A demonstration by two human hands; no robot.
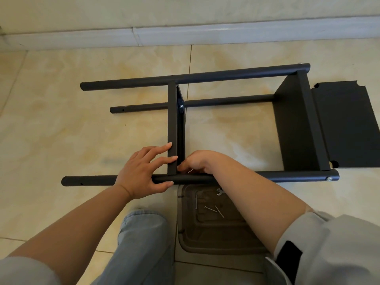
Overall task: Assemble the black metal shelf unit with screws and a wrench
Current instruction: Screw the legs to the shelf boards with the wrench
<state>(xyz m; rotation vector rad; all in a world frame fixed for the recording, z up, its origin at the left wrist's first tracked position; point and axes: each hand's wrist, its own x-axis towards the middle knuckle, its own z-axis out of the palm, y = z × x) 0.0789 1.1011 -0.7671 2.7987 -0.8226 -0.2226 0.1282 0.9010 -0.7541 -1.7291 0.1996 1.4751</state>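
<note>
Shelf unit lies on its side on the tiled floor, near the wall. Left hand presses straight fingers on the middle panel, thumb under the near pole. Right hand curls at that joint; what it grips is hidden. Screws and wrench lie in a tray.

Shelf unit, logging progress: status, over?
Left hand steadies near pole. Right hand pinches screw at middle shelf corner. Wrench untouched on tray.
</note>
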